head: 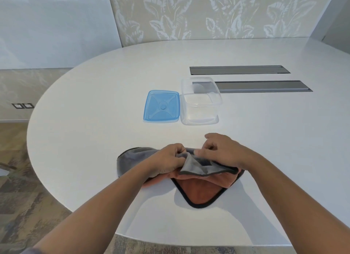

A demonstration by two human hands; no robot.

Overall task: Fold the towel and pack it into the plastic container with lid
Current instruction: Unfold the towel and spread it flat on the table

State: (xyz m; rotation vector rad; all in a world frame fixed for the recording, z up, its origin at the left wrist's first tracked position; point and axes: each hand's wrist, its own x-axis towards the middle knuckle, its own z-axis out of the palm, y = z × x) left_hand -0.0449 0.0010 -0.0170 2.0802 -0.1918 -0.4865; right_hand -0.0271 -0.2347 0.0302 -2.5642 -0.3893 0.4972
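A towel [200, 191], grey on one side and orange on the other with a dark border, lies crumpled on the white table close to me. My left hand [168, 158] and my right hand [222, 149] both pinch its grey upper edge near the middle. An orange corner points toward me. Beyond the towel stands the clear plastic container [201, 102], open and with nothing in it. Its blue lid [162, 106] lies flat on the table just left of the container.
The white oval table [94, 121] has two long grey cable hatches [239, 69] behind and to the right of the container. A patterned wall stands behind the table. Patterned floor shows at the left and below the near edge.
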